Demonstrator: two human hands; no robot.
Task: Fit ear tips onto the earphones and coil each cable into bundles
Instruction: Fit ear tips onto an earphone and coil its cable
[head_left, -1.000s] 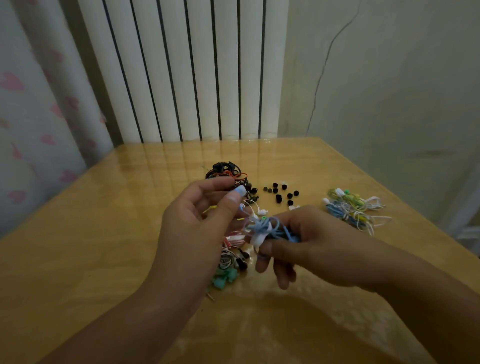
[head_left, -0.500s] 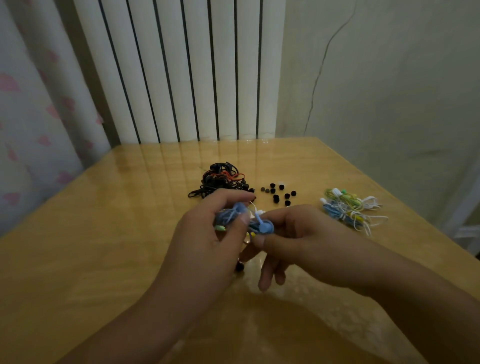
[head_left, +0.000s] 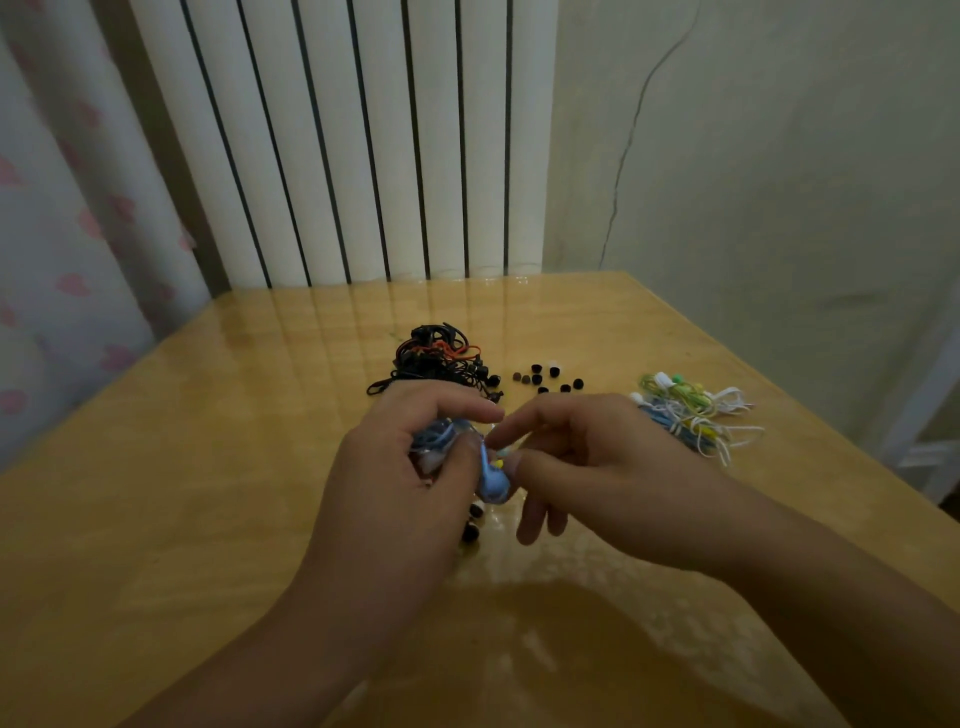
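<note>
While the left hand (head_left: 400, 467) grips the coiled blue cable (head_left: 439, 439) above the wooden table (head_left: 182, 519), the right hand (head_left: 587, 467) pinches at the blue earbud (head_left: 493, 483) between thumb and forefinger; its other fingers hang loosely curled. Loose black ear tips (head_left: 550, 379) lie beyond the hands, between the black earphone tangle (head_left: 436, 358) and the coloured bundles (head_left: 691, 410).

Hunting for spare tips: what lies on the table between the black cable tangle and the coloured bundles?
Loose black ear tips, scattered on the table, per the head view.
</note>
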